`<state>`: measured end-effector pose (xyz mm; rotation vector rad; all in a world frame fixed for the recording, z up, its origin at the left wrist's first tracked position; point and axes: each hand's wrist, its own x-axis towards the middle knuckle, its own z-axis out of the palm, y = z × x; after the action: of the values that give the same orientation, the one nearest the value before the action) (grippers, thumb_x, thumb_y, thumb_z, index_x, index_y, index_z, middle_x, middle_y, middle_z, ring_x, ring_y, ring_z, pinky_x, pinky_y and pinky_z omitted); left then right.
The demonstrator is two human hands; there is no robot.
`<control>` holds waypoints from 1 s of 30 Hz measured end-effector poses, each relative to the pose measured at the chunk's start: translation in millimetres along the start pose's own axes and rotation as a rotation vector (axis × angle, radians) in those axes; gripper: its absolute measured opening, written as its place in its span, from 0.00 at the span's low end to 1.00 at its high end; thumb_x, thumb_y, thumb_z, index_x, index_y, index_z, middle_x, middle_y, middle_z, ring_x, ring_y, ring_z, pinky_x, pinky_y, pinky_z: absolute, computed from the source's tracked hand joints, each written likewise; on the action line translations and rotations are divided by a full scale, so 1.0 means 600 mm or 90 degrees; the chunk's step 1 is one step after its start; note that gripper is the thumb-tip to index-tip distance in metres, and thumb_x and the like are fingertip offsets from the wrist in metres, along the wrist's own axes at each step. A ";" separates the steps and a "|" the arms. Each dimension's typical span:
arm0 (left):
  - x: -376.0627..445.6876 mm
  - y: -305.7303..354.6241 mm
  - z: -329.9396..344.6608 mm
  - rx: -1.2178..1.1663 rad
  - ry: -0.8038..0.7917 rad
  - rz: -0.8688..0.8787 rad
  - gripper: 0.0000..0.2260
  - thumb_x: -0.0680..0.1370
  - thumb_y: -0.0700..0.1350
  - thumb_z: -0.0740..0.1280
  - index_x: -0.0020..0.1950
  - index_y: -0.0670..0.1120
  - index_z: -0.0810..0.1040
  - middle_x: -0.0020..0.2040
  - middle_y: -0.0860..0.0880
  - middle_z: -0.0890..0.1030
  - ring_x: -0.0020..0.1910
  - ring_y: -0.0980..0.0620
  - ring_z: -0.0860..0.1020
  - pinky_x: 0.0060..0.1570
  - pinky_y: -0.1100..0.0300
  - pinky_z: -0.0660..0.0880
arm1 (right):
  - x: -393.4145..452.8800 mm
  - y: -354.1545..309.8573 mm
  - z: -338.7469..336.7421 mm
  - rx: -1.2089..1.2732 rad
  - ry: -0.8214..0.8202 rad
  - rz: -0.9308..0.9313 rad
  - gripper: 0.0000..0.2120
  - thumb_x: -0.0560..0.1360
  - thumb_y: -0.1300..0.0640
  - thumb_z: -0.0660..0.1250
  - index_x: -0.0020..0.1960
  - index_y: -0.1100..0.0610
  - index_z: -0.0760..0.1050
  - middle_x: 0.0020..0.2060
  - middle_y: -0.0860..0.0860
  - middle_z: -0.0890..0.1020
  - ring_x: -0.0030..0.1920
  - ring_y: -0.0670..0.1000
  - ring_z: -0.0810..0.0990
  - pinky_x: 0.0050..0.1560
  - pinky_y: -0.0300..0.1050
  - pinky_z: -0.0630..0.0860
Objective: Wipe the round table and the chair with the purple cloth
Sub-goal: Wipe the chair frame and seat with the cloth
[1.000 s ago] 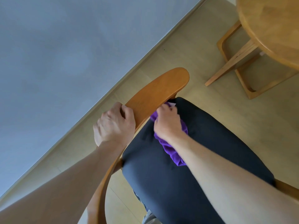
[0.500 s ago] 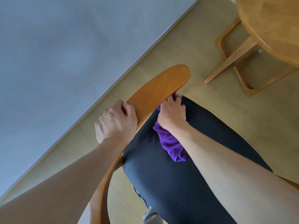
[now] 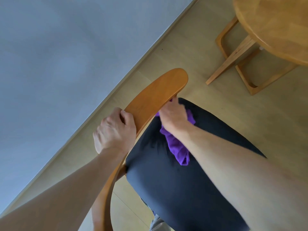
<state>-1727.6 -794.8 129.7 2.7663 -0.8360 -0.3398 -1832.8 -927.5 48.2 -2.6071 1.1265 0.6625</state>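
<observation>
A chair with a curved orange-brown wooden backrest (image 3: 155,95) and a dark padded seat (image 3: 175,180) fills the middle of the view. My left hand (image 3: 115,132) grips the top edge of the backrest. My right hand (image 3: 173,115) holds the purple cloth (image 3: 176,145) and presses it against the inner face of the backrest, just above the seat. The cloth's loose end trails down over the seat under my forearm. The round wooden table (image 3: 275,27) shows at the top right, with only part of its top in view.
The table's wooden legs (image 3: 233,59) stand on the pale wood floor (image 3: 191,52) to the right of the chair. A grey-blue wall (image 3: 66,55) with a skirting board runs diagonally along the left, close behind the backrest.
My right hand has slid the purple cloth along the inside of the backrest toward its far end. My left hand has kept its grip on the backrest.
</observation>
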 end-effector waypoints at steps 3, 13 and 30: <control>0.000 0.000 0.000 0.006 0.002 0.001 0.18 0.77 0.55 0.45 0.36 0.51 0.69 0.28 0.51 0.72 0.28 0.52 0.72 0.33 0.57 0.66 | -0.004 0.020 0.006 -0.002 -0.006 0.005 0.19 0.79 0.62 0.66 0.69 0.60 0.70 0.64 0.57 0.74 0.64 0.63 0.71 0.54 0.56 0.78; -0.003 0.004 -0.002 -0.006 0.010 -0.003 0.18 0.77 0.55 0.47 0.36 0.50 0.70 0.28 0.50 0.72 0.27 0.51 0.71 0.31 0.59 0.65 | -0.007 -0.021 -0.005 0.136 -0.197 -0.100 0.18 0.79 0.59 0.66 0.69 0.57 0.73 0.60 0.56 0.79 0.57 0.57 0.79 0.46 0.47 0.75; -0.008 0.001 -0.001 -0.023 0.038 0.009 0.17 0.77 0.55 0.47 0.35 0.51 0.69 0.29 0.50 0.72 0.29 0.53 0.71 0.31 0.61 0.61 | -0.150 -0.129 0.071 -0.110 -0.157 -0.414 0.11 0.77 0.64 0.69 0.59 0.61 0.77 0.59 0.54 0.81 0.74 0.61 0.68 0.53 0.52 0.76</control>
<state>-1731.9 -792.5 131.5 2.7214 -0.8254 -0.2651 -1844.0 -802.1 56.7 -2.6919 0.1273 0.9074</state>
